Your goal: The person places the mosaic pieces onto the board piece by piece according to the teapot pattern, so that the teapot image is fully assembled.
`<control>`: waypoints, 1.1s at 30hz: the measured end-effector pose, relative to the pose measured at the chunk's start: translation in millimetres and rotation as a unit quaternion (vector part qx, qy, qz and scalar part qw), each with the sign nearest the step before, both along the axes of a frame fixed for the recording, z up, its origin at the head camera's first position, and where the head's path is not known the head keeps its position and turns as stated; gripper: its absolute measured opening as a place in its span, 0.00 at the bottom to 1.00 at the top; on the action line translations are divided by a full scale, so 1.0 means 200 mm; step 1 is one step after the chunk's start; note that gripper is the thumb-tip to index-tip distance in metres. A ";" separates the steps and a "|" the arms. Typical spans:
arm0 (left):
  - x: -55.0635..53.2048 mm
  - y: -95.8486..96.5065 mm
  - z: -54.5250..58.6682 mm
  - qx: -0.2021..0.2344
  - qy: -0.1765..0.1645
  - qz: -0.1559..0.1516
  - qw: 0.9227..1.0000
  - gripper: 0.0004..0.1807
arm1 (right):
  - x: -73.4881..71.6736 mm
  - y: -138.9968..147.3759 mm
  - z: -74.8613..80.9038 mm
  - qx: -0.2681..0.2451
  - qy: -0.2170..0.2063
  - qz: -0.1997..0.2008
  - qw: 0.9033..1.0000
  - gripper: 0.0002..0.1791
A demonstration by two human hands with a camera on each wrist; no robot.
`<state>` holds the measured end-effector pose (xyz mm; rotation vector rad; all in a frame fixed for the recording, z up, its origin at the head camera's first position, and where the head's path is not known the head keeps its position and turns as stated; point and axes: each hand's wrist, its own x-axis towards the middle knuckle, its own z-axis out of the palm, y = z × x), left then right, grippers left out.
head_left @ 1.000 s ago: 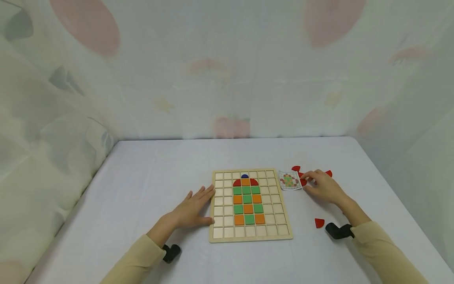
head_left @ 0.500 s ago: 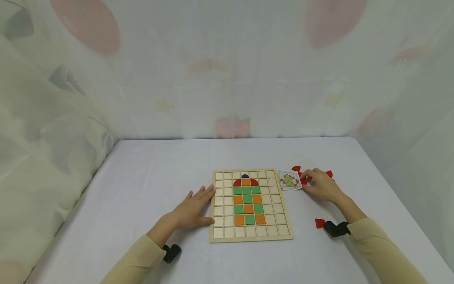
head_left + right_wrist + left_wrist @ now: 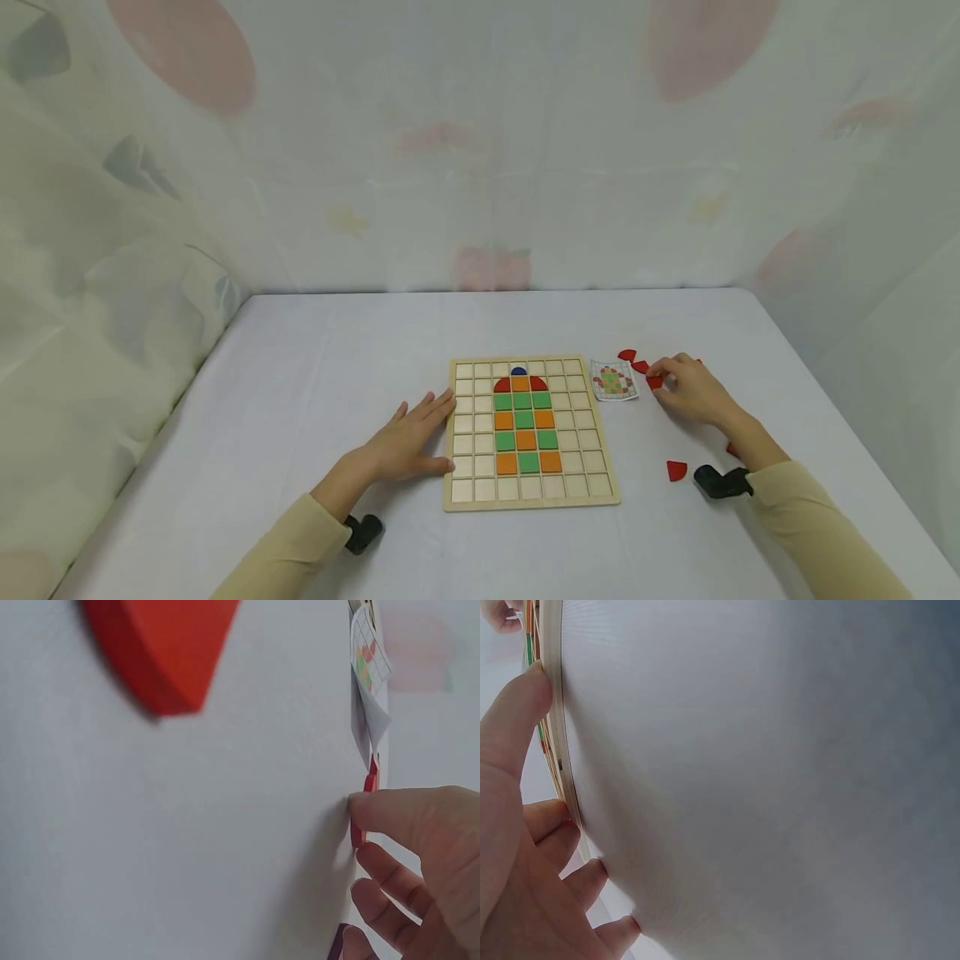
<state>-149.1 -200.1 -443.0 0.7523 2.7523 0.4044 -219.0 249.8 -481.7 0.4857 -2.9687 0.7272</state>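
A wooden grid board (image 3: 517, 505) lies on the table. Orange, green and red pieces fill its middle columns, with a blue piece (image 3: 518, 372) at the top. My left hand (image 3: 408, 442) rests with spread, straight fingers against the board's left edge; in the left wrist view the thumb (image 3: 529, 697) touches that edge. To the right of the board, my right hand (image 3: 693, 390) pinches a red quarter-circle piece (image 3: 654, 382) between thumb and index finger, low over the table. The right wrist view shows the same red piece (image 3: 358, 829) edge-on at the thumb tip.
A small pattern card (image 3: 614, 381) with curled corners lies between the board and the right hand. Loose red pieces (image 3: 627, 355) lie behind the card, and another red quarter-circle (image 3: 677, 471) lies nearer the front. Patterned fabric walls (image 3: 480, 167) surround the table.
My right hand has shifted slightly right, drawing a red piece away from the card's edge. Another red piece now shows beside the right forearm. The left hand and board have stayed put.
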 end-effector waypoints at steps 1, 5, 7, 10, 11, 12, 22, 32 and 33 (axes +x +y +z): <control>0.00 0.00 0.00 0.001 0.000 0.000 1.000 0.49 | 0.00 0.00 0.00 -0.001 -0.002 0.002 1.000 0.13; 0.00 0.00 0.01 0.002 -0.002 -0.001 1.000 0.49 | 0.00 0.02 0.00 -0.010 -0.011 0.006 1.000 0.14; 0.00 0.00 0.01 0.003 -0.002 -0.001 1.000 0.49 | 0.00 0.03 0.00 -0.016 -0.015 0.006 1.000 0.14; 0.00 0.00 0.01 0.004 -0.002 -0.001 1.000 0.49 | 0.00 0.03 0.00 -0.023 -0.014 0.010 1.000 0.15; 0.00 0.00 0.01 0.004 -0.002 -0.001 1.000 0.49 | 0.00 0.03 0.00 -0.025 -0.012 0.011 1.000 0.15; 0.00 0.00 0.01 0.004 -0.001 -0.001 1.000 0.49 | 0.00 0.04 0.00 -0.029 -0.011 0.011 0.999 0.14; 0.00 0.00 0.00 0.004 -0.002 0.000 1.000 0.49 | 0.00 0.06 0.00 -0.031 -0.024 -0.031 0.999 0.23; 0.00 0.00 0.00 0.004 0.000 -0.002 1.000 0.49 | 0.00 0.03 0.01 -0.008 -0.012 -0.037 0.999 0.16; 0.00 0.00 0.00 0.004 0.001 -0.002 1.000 0.49 | 0.00 0.03 0.01 -0.007 -0.010 -0.038 0.999 0.15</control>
